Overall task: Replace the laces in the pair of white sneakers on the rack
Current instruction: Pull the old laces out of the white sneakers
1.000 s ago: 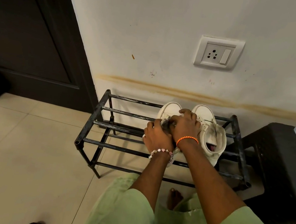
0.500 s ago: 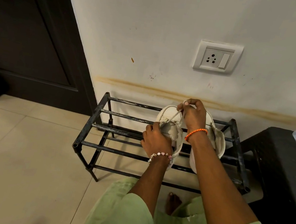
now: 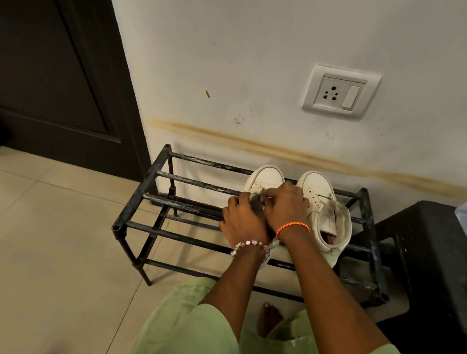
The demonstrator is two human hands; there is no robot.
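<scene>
On the rack (image 3: pixel 143 197) — both hands busy over the left sneaker (image 3: pixel 265 179).
Left hand (image 3: pixel 242 222) and right hand (image 3: pixel 290 205) curl at its lace; exact pinch hidden. Lace looks soft, floppy — best pinched near the eyelets, shoe steadied.

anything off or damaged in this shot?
Yes, wear and dirt. A brownish stain streaks across the wall just above the shoe rack, whose black bars show scuffed, worn paint. The right sneaker has a frayed, grubby collar. Both hands hide the left sneaker at its laces.
</scene>
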